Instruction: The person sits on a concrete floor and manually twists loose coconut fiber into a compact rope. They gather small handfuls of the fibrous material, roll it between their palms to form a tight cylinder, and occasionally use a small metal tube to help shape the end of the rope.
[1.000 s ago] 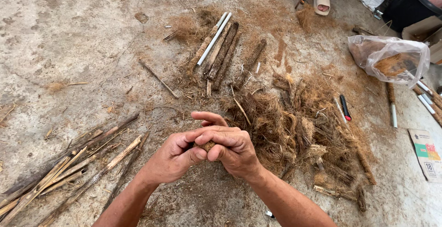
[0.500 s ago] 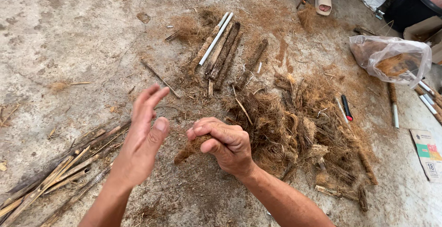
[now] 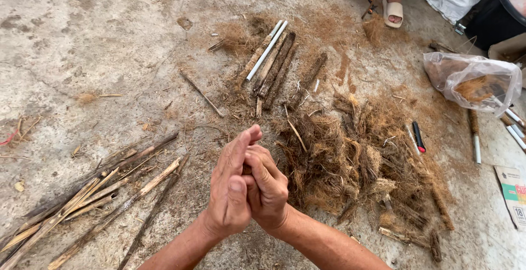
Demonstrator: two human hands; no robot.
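- Left hand and right hand press flat, palm to palm, above the concrete floor; anything between them is hidden
- Fibre heap just right
- Split sticks lie left
- Rolled sticks beyond

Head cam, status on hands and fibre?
Left hand and right hand pressed palm to palm. Contents hidden. Coconut fibre pile just right, stick bundle left.
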